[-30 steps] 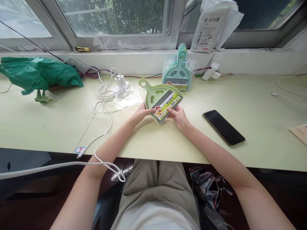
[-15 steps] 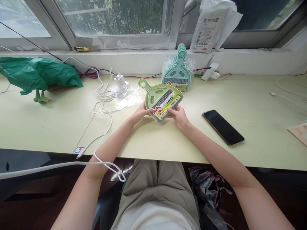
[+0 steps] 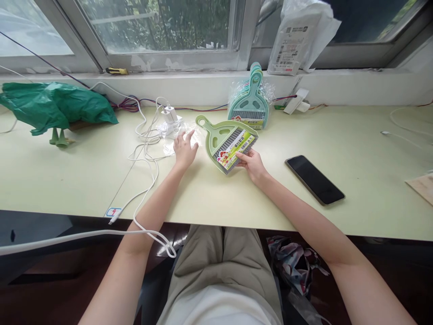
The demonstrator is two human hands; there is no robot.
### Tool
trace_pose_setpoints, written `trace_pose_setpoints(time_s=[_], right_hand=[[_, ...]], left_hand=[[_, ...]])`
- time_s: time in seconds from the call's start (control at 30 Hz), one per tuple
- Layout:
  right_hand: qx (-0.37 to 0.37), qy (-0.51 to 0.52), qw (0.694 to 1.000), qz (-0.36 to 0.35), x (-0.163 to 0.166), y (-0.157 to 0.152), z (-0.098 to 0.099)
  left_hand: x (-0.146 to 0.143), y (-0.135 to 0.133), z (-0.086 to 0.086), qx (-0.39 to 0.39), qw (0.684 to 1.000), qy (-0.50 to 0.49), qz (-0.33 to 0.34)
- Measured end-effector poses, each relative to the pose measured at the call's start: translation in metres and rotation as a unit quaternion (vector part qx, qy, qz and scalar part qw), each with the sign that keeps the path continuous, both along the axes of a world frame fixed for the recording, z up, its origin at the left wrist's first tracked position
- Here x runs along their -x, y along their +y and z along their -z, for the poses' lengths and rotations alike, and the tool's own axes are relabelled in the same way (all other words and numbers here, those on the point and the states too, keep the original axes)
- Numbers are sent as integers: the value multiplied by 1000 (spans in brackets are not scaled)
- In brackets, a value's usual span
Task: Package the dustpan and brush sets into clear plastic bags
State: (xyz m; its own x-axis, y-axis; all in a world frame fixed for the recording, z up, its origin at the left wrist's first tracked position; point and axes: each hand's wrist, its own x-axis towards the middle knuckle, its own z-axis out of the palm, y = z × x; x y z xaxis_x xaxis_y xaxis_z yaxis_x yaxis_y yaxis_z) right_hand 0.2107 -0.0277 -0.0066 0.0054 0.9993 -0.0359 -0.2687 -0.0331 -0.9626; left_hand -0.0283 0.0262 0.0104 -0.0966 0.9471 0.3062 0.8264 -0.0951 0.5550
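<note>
A light green mini dustpan with a grey brush and a bright label [image 3: 227,143] lies tilted on the table's middle. My right hand [image 3: 252,165] grips its near right corner, fingers closed on the brush edge. My left hand [image 3: 185,147] is off the dustpan, fingers spread, over a clear plastic bag [image 3: 177,137] just left of it. Behind stands a wrapped stack of teal dustpan sets [image 3: 249,102] against the window ledge.
White charger and cables [image 3: 149,135] trail left of the bag and off the table edge. A black phone [image 3: 314,179] lies to the right. A green plastic bag [image 3: 54,104] sits far left. A white parcel [image 3: 299,36] leans on the sill.
My left hand has let go of the dustpan and moved left onto the clear plastic bag. My right hand still holds the dustpan, which barely shifted.
</note>
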Motion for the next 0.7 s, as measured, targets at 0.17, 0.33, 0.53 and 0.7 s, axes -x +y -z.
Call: trace_pose_setpoints(time_s=[0.17,0.33,0.53,0.7], right_hand=[[3,-5,1000,3,-1,1,1],[4,-3,1000,5,-2,1,2],[8,0,1000,8,-1,0,1],[16,-5,1000,14,-2,1,1]], left_hand=[[-2,0,14,46,995,28,79],[-4,2,19,42,992,30,113],[-4,0,9,16,996,20,87],[-5,-5,8,3,994,85,62]])
